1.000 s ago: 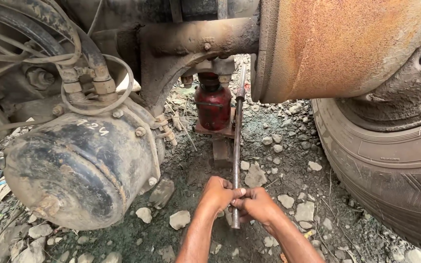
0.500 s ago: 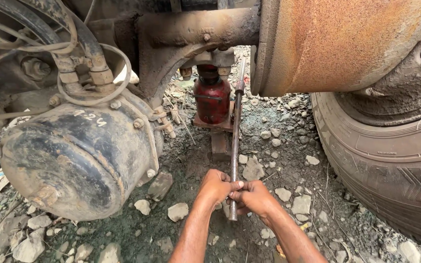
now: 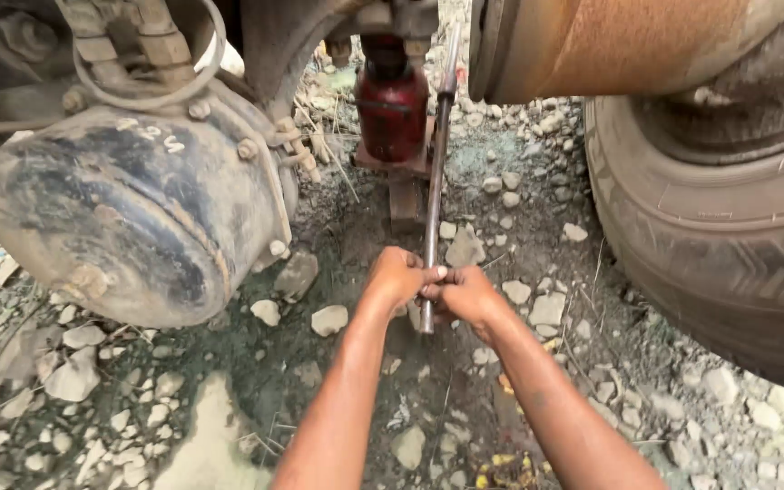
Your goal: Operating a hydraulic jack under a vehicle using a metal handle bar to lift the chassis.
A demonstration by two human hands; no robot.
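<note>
Both the left hand [image 3: 395, 277] and right hand [image 3: 465, 292] clamp the long grey steel bar [image 3: 435, 172], which runs away from the fingers, seemingly into the red bottle jack [image 3: 391, 109].

hands: left hand [image 3: 395, 277] + right hand [image 3: 466, 292] grip jack handle [image 3: 435, 172] | red bottle jack [image 3: 392, 109] beyond

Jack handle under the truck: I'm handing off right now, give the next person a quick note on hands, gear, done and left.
Left hand and right hand: both clamped on the near end of the jack handle.
Handle runs up to the red bottle jack, which stands on a block under the axle.
Brake chamber to the left, tyre to the right, loose stones underfoot.
Done: jack placed, handle fitted.
Left: probably pumping; lift height not visible.
</note>
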